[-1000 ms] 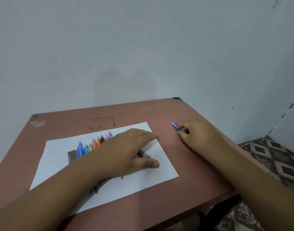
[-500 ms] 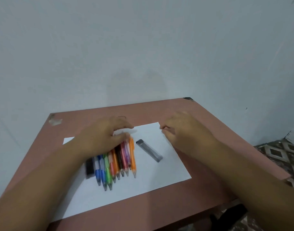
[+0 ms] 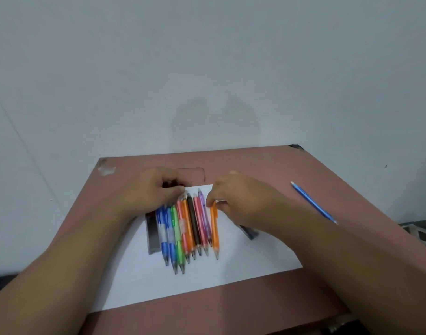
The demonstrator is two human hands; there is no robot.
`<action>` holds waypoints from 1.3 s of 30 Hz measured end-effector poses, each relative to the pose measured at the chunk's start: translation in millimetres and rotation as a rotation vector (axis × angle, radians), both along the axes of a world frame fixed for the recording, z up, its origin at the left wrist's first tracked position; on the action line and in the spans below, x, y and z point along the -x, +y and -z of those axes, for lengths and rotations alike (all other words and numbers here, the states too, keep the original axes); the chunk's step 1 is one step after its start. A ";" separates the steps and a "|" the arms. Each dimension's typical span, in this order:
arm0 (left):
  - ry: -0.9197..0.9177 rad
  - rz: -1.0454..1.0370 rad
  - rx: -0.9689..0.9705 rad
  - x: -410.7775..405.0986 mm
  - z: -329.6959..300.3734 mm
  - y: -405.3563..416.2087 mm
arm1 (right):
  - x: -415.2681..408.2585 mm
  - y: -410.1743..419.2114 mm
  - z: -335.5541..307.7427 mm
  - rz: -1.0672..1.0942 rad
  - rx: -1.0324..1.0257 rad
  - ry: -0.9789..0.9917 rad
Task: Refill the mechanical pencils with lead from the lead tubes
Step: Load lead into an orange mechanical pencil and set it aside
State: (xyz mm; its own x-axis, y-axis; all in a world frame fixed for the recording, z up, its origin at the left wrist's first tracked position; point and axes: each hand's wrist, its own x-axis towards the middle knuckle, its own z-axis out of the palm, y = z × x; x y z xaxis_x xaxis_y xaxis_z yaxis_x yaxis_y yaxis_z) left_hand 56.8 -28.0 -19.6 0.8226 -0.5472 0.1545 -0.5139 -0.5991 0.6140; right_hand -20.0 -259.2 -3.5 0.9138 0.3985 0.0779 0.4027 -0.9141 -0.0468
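Two hands over one sheet of white paper (image 3: 158, 284), laid on a reddish-brown table (image 3: 267, 165) against a pale wall (image 3: 207, 68).

At 9 o'clock of the sheet: dark lead tube (image 3: 152, 234), lying flat, touching the leftmost pencil, far end hidden under the left hand.

Left hand (image 3: 154, 189) resting on the far ends of the pencil row (image 3: 187, 228), fingers curled down over the blue and green caps; whether gripping any single pencil — cannot tell.

Row itself: blue, green, red, orange, dark brown, pink and purple mechanical pencils side by side, touching, tips toward 6 o'clock.

Just right of the row, slightly apart: orange pencil (image 3: 214, 228), tip at 6 o'clock, far end pinched between thumb and fingertips of the right hand (image 3: 243, 201).

Toward 4 o'clock of that hand, partly hidden under the right forearm: second lead tube (image 3: 250, 232), dark, on the paper.

At 3 o'clock, well apart from the sheet, on bare table: blue pencil (image 3: 311, 201), lying diagonally — one end toward 11 o'clock, other end near the table's right edge.
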 end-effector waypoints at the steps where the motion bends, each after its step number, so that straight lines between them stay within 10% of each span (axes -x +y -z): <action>1: 0.021 0.010 0.021 -0.6 0.9 1.0 | -1.5 -0.2 -0.2 -0.016 0.041 -0.011; 14: 0.044 0.018 0.047 -0.1 2.5 1.6 | -6.4 -15.7 -18.1 -0.349 0.290 -0.181; 27: 0.074 -0.283 0.655 1.6 -0.8 1.8 | -37.0 -30.3 -29.9 0.077 -0.206 -0.118; 39: -0.484 -0.211 0.153 -14.9 1.8 -5.6 | -47.8 -2.1 -8.1 0.156 -0.805 -0.151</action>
State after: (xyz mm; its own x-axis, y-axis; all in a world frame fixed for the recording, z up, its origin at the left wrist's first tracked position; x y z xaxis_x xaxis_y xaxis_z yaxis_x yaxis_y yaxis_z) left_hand 71.7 -33.6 -21.4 0.7271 -0.3199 0.6074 -0.6377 -0.6423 0.4252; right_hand 27.8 -261.3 4.6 0.9107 0.0379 0.4113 0.3285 -0.6702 -0.6655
